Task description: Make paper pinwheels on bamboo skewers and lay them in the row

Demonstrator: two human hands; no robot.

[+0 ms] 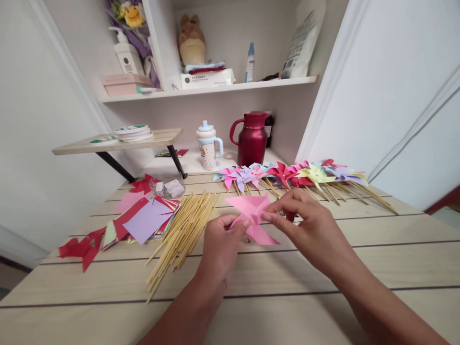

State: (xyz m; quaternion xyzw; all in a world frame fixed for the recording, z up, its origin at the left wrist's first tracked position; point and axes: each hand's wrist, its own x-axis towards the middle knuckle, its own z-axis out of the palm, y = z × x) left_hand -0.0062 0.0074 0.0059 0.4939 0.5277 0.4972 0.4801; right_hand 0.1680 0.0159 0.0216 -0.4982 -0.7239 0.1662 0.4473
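Above the middle of the table I hold a pink paper pinwheel [256, 208] between both hands. My left hand [224, 244] pinches its lower left blade between thumb and fingers. My right hand [305, 223] has thumb and forefinger closed at the right side of its centre; whether a pin sits between those fingertips I cannot make out. A loose bundle of wooden sticks [183, 235] lies just left of my left hand. Beyond my hands are several finished pinwheels on sticks [283, 175], in red, pink, yellow, blue and lilac.
On the left lie a lilac paper square [147, 220] atop a paper stack, a red cut paper [84, 247] and small clear boxes [174, 188]. Behind stand a small raised shelf [158, 139], a speckled cup [208, 151] and a red thermos jug [252, 141].
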